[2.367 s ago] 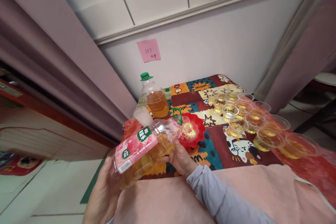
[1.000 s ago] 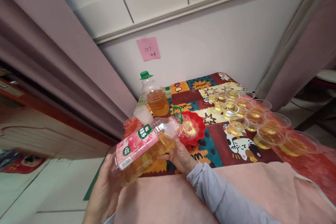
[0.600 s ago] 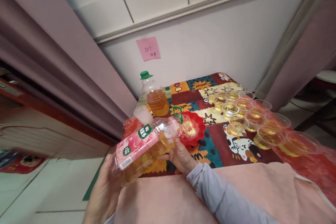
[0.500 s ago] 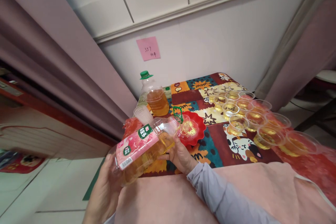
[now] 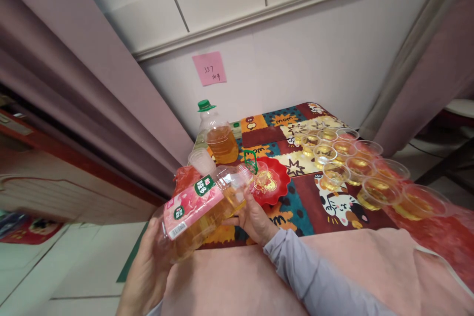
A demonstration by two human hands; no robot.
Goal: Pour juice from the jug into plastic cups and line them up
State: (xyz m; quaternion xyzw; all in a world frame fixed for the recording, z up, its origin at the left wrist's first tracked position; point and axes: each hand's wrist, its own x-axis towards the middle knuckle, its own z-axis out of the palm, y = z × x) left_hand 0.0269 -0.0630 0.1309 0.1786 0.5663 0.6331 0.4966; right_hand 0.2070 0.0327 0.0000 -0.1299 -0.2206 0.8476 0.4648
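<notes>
A large clear juice bottle [image 5: 207,207] with a pink and green label lies tilted in both hands, its neck towards the upper right and amber liquid along its lower side. My left hand [image 5: 150,259] is closed around the bottle's base. With the thumb near the neck, my right hand [image 5: 255,219] grips the shoulder from below. A green loop handle [image 5: 251,160] sticks up at the neck. The uncapped mouth is over a red scalloped plate [image 5: 282,180], where a clear cup seems to sit, partly hidden by the bottle.
Behind the bottle stand a green-capped jug [image 5: 222,143] of amber liquid and a stack of plastic cups [image 5: 201,160]. Several filled clear cups [image 5: 336,176] crowd the right side of the patterned mat [image 5: 307,202]. Pink cloth [image 5: 351,256] covers the near edge; a wall rises behind.
Both hands keep their hold on the bottle, which is tilted almost exactly as before. Nothing else has visibly moved.
</notes>
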